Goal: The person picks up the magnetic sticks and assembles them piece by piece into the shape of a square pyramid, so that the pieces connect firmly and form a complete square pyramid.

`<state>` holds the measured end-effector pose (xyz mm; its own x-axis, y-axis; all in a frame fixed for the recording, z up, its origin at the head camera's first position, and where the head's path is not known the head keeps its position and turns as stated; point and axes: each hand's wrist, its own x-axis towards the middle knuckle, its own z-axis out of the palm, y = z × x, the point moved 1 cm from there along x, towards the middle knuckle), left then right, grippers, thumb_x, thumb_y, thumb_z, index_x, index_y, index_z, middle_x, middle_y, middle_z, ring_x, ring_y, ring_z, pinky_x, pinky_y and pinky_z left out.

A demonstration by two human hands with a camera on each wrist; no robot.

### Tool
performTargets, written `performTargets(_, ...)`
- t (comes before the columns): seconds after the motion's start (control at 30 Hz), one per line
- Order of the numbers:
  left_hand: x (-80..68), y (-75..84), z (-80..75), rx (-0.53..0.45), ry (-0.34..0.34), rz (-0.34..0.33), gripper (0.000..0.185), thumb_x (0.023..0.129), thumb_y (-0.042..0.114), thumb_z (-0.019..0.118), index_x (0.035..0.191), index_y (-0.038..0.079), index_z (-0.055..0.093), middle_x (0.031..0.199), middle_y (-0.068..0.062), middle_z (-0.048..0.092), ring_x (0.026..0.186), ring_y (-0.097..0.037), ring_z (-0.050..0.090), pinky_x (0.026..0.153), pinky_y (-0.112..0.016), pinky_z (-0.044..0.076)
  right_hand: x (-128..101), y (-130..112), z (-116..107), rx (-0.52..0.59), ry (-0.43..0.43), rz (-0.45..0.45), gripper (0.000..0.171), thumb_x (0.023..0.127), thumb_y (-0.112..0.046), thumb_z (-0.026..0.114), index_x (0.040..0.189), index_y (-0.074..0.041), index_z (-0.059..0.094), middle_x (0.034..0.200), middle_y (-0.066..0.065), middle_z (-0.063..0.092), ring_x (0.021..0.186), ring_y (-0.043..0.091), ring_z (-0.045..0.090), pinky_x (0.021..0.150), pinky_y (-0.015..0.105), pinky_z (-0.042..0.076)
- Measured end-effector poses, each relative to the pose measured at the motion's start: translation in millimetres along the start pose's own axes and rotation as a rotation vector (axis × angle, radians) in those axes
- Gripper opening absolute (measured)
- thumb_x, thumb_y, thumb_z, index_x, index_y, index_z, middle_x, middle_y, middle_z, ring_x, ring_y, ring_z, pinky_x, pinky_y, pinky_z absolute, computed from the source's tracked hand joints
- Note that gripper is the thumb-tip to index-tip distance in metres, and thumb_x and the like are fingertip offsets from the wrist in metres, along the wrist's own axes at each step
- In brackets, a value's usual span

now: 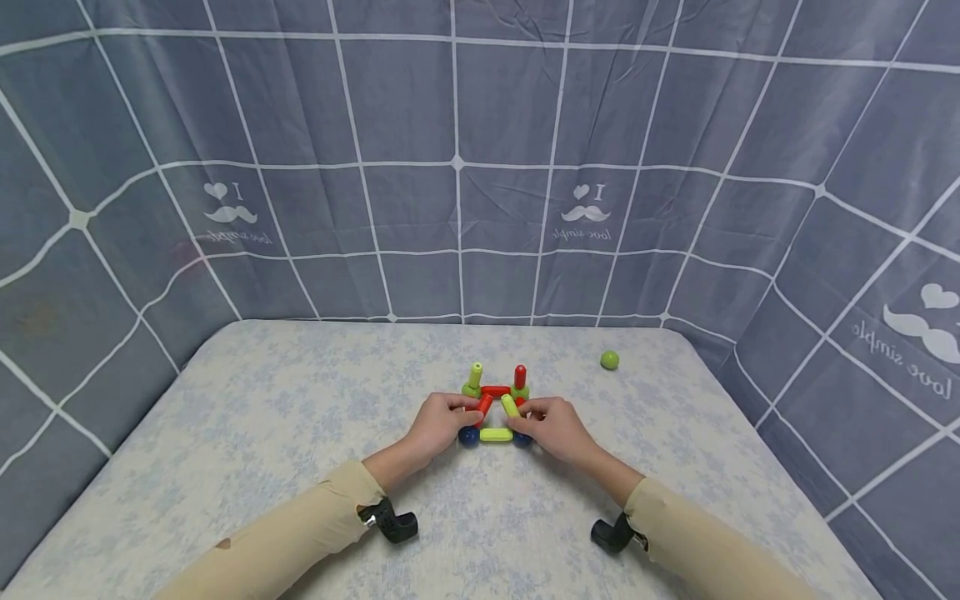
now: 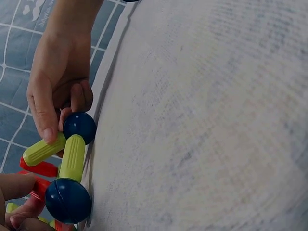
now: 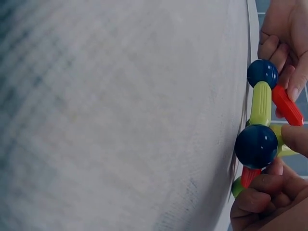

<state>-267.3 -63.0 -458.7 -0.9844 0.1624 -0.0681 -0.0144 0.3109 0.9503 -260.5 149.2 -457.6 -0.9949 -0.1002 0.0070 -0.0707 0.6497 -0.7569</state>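
Place: looks like a makeshift recording corner set up at home, not a lab or shop
Walls: grey checked cloth [image 1: 465, 108] hung on three sides, printed with moustaches and "love simple"
Surface: table [image 1: 247, 433] under a pale floral cover
Stuff on it: kids' toy sticks and balls [image 1: 495, 408], pretty homey

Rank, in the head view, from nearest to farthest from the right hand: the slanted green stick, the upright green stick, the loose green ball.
1. Slanted green stick: at the right hand's fingertips.
2. Upright green stick: back left corner of the build.
3. Loose green ball: alone, far right on the table.
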Motion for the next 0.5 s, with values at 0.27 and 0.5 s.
performTargets(0.27,3.5,1.8,-6.8,0.037,0.11,0.034,0.021,0.093,0.023,0.071,0.109,0.011,0.077,0.066,0.002,0.043,0.052,-0.013,0.034,0.046,-0.025,0.028,6.2,3.1,-10.0,0.079,0.122,0.006,0.017,0.092,-0.032,0.074,0.101,-0.018,0.075,0.064,0.001,0.047,0.054,0.017,0.04,0.051,0.027,0.032)
performTargets(0.5,26.7,5.9,-13.8,0.102,0.186,0.149,0.029,0.093,0.02,0.073,0.121,0.015,0.073,0.066,0.002,0.037,0.052,-0.013,0.031,0.048,-0.025,0.027,23.2,4.7,-17.2,0.1,0.173,-0.041,0.034,0.091,-0.023,0.074,0.123,-0.014,0.07,0.067,0.001,0.046,0.055,0.017,0.039,0.051,0.027,0.032)
